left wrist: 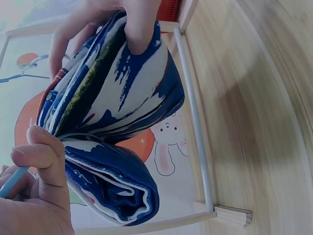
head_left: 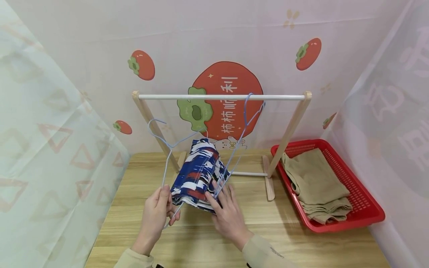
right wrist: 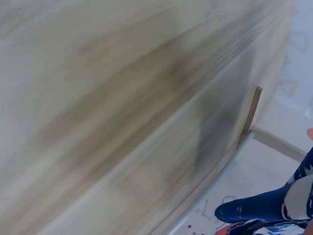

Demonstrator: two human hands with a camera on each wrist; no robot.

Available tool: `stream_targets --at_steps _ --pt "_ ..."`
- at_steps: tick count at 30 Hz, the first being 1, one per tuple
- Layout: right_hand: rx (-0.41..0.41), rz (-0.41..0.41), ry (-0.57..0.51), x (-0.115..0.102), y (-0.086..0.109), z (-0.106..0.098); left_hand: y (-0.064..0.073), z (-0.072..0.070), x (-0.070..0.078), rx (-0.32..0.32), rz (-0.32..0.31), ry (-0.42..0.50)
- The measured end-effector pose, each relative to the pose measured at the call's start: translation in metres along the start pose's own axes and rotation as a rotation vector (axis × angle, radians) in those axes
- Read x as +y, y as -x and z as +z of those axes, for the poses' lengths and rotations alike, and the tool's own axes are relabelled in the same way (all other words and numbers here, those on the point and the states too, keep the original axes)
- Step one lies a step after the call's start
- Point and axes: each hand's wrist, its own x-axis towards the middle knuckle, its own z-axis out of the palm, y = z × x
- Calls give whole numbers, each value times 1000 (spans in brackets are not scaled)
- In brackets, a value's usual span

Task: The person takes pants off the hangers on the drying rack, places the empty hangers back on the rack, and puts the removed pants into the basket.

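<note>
My left hand [head_left: 156,210] grips one side of a light blue wire hanger [head_left: 166,163], which tilts with its hook up. Over the hanger's lower bar lies a folded garment [head_left: 197,167] patterned in blue, white and red. Its two folded halves droop apart in the left wrist view. My right hand [head_left: 229,216] holds one half, thumb [left wrist: 139,36] on one face and fingers [left wrist: 66,41] at the other. A second blue hanger [head_left: 245,115] hooks over the rack's rail, its lower end overlapping the garment and right fingers in the head view. Only garment edges [right wrist: 254,208] show in the right wrist view.
A wooden rack [head_left: 291,130] with a white rail [head_left: 167,97] stands at the table's back. To its right, a red basket [head_left: 366,208] holds folded tan clothes [head_left: 318,178]. Printed cloth walls enclose the wooden table [head_left: 134,201].
</note>
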Motion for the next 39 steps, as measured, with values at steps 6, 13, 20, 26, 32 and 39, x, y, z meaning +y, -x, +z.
stream_targets --at_steps 6,13,20,26,32,39 --pt "62 -1 23 4 7 -5 1 0 -1 -20 5 -15" --pt "-46 -97 8 28 15 -5 3 -1 -1 -38 -16 -24" --pt "-149 -42 -17 50 21 -6 3 -2 -3 -63 -16 -24" --pt "-202 0 -65 60 23 -3 3 -2 -6 -103 -19 -19" --pt "-218 -3 -82 70 24 -2 4 -1 -6 -156 -21 -32" --pt "-164 38 -122 79 28 -2 4 0 -6 -195 -5 -20"
